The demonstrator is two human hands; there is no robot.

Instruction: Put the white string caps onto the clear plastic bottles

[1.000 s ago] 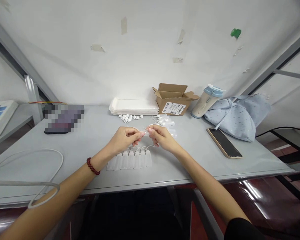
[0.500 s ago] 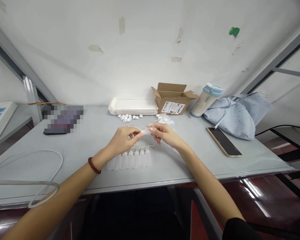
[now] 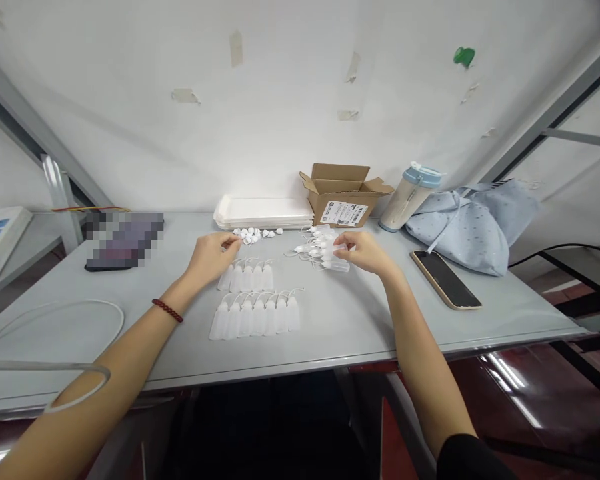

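My left hand (image 3: 213,257) is at the left edge of a heap of small white caps (image 3: 250,235), its thumb and forefinger pinched. Whether a cap is between these fingertips is too small to make out. My right hand (image 3: 363,251) has its fingers closed on a small translucent plastic bottle (image 3: 340,247) at the right side of a loose pile of similar bottles (image 3: 316,253) with white caps and thin loops. In front of my left hand lies a short row of capped bottles (image 3: 247,277). Nearer the table edge is a longer row (image 3: 255,317), with loops pointing away.
Behind the caps lies a stack of white trays (image 3: 265,212), beside an open cardboard box (image 3: 343,200). A tumbler (image 3: 410,197), a blue cloth bag (image 3: 465,230) and a phone (image 3: 446,279) stand or lie at right. A white cable (image 3: 115,320) loops at left.
My hands have moved apart from the bottle they held together: the left toward the caps, the right toward the bottle pile. The back row of bottles, hidden before, now shows.
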